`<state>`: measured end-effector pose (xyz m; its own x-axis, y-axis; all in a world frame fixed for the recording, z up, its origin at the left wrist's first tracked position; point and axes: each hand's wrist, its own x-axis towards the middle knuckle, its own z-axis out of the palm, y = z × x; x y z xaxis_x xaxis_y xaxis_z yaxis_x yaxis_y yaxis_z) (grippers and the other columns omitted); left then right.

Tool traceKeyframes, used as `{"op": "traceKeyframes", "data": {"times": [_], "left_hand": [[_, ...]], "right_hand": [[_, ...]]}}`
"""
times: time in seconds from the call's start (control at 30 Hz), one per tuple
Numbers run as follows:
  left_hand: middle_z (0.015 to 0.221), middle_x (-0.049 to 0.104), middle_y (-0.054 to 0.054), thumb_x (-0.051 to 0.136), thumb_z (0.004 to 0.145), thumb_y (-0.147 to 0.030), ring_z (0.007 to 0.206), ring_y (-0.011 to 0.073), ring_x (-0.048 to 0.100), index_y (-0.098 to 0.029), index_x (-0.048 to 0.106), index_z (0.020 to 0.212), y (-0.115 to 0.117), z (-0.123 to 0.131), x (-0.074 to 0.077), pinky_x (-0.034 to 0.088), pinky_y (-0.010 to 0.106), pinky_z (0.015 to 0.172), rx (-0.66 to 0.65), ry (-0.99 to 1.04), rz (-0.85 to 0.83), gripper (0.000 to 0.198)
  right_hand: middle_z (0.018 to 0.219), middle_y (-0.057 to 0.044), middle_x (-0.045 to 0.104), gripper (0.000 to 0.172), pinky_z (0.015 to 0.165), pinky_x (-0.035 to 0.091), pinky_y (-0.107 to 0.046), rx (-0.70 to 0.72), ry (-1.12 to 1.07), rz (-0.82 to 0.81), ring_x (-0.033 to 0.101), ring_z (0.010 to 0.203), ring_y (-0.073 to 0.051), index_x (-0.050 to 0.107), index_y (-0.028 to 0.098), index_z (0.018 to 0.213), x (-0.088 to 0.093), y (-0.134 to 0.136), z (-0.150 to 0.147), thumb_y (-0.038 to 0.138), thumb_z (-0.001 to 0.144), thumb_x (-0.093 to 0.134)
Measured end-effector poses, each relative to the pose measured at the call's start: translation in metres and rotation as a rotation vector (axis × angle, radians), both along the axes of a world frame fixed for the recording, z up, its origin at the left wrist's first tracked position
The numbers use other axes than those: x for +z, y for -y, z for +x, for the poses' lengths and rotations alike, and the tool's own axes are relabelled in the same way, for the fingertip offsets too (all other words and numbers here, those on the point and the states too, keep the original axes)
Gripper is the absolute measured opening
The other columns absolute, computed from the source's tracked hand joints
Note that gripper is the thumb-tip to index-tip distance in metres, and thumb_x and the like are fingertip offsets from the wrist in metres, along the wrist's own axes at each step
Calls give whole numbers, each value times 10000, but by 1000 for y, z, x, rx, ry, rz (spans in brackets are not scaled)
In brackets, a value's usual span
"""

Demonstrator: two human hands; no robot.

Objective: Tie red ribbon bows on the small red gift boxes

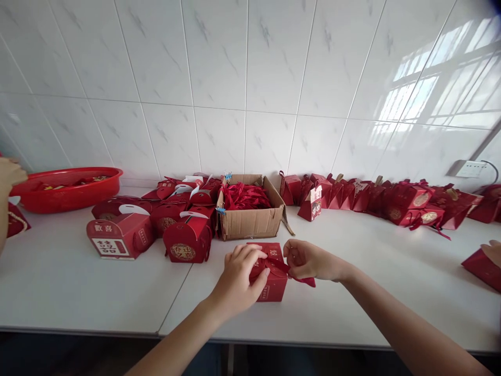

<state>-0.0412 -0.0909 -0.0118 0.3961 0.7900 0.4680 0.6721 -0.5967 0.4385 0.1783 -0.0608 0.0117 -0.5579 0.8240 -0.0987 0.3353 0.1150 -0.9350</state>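
Observation:
A small red gift box [275,290] with light Chinese characters stands on the white table in front of me. Across its top runs a dark red ribbon [278,265], with a loose end hanging off to the right. My left hand [241,275] lies over the left part of the box top, its thumb and index finger closed on the ribbon near the middle. On the right side, my right hand [311,261] has curled fingers and pinches the ribbon just beyond the box edge. Part of the ribbon is hidden behind my fingers.
An open cardboard box [250,224] of red ribbons [246,197] stands behind. Several red gift boxes [188,243] are grouped left; more [403,201] line the wall at right. A red basin [66,196] is far left. Other people's hands [493,253] show at both edges.

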Motion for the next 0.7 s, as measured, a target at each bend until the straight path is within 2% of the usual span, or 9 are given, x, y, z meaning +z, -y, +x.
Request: {"op": "traceKeyframes", "data": {"times": [0.07, 0.13, 0.23, 0.3, 0.4, 0.5, 0.6, 0.7], "left_hand": [[1118, 618, 73, 511, 846, -233, 1087, 268, 533, -226, 551, 1011, 3, 2, 0, 419, 439, 857, 17, -11, 10, 170], [1126, 615, 75, 511, 844, -233, 1080, 273, 534, -230, 548, 1009, 5, 4, 0, 419, 436, 836, 33, -25, 15, 170], [1134, 610, 74, 507, 846, -233, 1082, 275, 529, -232, 543, 1016, 6, 5, 0, 411, 439, 837, 46, -38, 14, 174], [1139, 605, 75, 503, 850, -234, 1089, 274, 524, -230, 538, 1021, 6, 6, 0, 404, 442, 850, 46, -39, 10, 174], [1138, 600, 78, 498, 856, -240, 1086, 275, 521, -226, 531, 1024, 7, 6, 0, 400, 447, 854, 53, -41, -4, 171], [1139, 595, 77, 494, 863, -249, 1085, 277, 519, -225, 527, 1023, 8, 6, 1, 399, 450, 843, 62, -49, -19, 165], [1139, 591, 80, 492, 865, -250, 1092, 278, 514, -231, 525, 1012, 9, 5, 2, 399, 446, 840, 55, -42, -21, 152], [1126, 588, 80, 497, 858, -244, 1098, 278, 509, -238, 519, 1007, 9, 6, 2, 397, 443, 852, 50, -20, -23, 151]], "right_hand": [[589, 87, 454, 280, 421, 276, -193, -58, 192, 165, 381, 459, -67, 478, 211, 892, 3, 2, -3, 76, 665, 570], [668, 56, 487, 310, 420, 276, -197, -129, 388, 420, 391, 458, -62, 499, 206, 909, 5, 3, -8, 19, 662, 496], [745, 6, 535, 318, 452, 298, -218, -205, 657, 834, 443, 507, -82, 522, 187, 814, 1, 3, -15, -48, 623, 426], [736, -24, 552, 283, 500, 339, -245, -246, 757, 986, 490, 575, -127, 500, 184, 727, -4, 1, -17, -61, 616, 411], [840, -101, 590, 226, 659, 422, -328, -329, 750, 1077, 550, 785, -228, 475, 187, 708, -11, -4, -16, -29, 685, 413], [1034, -136, 598, 187, 813, 441, -394, -311, 530, 1215, 526, 1017, -283, 450, 201, 744, -12, -8, -9, 16, 717, 437], [921, -93, 632, 187, 753, 465, -359, -275, 366, 1155, 584, 893, -234, 435, 215, 812, -9, -7, -4, 39, 752, 411], [823, -66, 639, 156, 682, 458, -332, -340, 347, 1031, 592, 741, -204, 432, 217, 857, -3, -3, -3, 82, 788, 395]]}}
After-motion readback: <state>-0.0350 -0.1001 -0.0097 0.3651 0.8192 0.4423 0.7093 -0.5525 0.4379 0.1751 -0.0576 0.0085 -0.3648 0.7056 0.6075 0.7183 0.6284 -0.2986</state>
